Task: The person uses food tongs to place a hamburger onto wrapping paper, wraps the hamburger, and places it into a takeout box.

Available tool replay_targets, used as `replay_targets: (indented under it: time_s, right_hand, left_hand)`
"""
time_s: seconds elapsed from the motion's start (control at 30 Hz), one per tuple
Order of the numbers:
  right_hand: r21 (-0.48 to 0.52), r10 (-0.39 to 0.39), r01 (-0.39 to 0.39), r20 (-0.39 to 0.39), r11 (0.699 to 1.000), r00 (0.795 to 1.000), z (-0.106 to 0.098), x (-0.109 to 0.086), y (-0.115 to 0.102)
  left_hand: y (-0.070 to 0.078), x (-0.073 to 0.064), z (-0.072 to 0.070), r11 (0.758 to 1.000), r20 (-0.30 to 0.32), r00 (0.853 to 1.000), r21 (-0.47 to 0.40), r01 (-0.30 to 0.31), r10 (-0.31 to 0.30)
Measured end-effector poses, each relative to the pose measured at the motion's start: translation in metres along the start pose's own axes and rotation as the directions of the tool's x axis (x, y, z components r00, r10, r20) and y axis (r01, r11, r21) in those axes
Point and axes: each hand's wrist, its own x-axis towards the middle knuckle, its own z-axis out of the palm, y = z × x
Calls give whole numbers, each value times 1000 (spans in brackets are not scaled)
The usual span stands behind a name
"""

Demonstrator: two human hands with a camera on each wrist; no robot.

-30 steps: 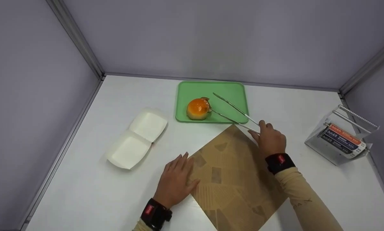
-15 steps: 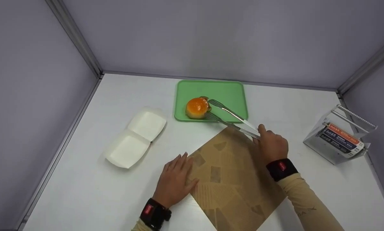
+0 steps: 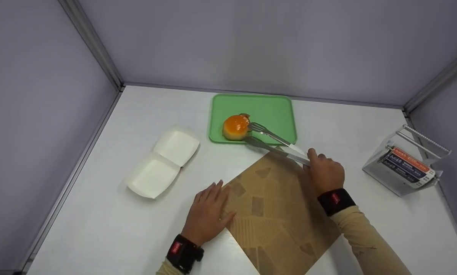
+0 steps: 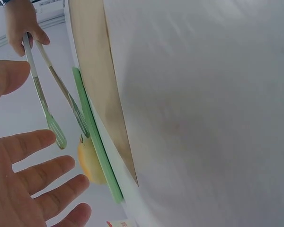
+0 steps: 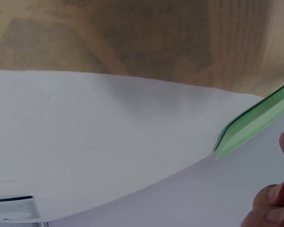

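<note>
My right hand (image 3: 325, 172) grips metal tongs (image 3: 275, 137) at their handle end, over the far right side of a brown printed paper sheet (image 3: 278, 221). The slotted heads of the tongs are spread, at the right side of a burger (image 3: 235, 128) with a glossy orange bun. That burger sits on a green tray (image 3: 270, 109). In the left wrist view one head is held above the tray and the other lies close along it, near the burger (image 4: 91, 163). My left hand (image 3: 206, 215), fingers extended, rests at the paper's left corner.
An opened white clamshell box (image 3: 154, 173) lies left of the tray on the white table (image 3: 117, 233). To the right stands a metal holder (image 3: 385, 173) with printed boxes (image 3: 407, 166) in it. Grey panels (image 3: 266, 46) border the back and sides.
The tongs have turned from edge-on so their slotted heads show, and the upper head has come down beside the burger. My right hand has drawn back slightly; the left stays put.
</note>
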Motion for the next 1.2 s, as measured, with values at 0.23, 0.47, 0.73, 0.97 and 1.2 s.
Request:
replay_targets:
  time_s: [0.23,0.47,0.73,0.97,1.2]
  right_hand:
    - [-20,-35,34,-49,999,998,7,4,-1]
    - [-33,-47,45,-62,998,997,10,12,-1]
    - [-127,-122,109,-102,986,987,10,24,0]
    - [-138,-126,111,-104,984,987,3,32,4]
    - [-123,-105,96,-71,988,992,4,32,5]
  left_hand:
    - [0,0,-1,1000,16,1000,3,5,-5]
    - [0,2,-1,1000,4,1000,27,-15,15]
    - [2,2,-1,1000,-1,1000,26,-16,16]
    - [5,3,1,999,-6,1000,32,-28,28]
    - [4,4,2,998,-14,999,43,-51,51]
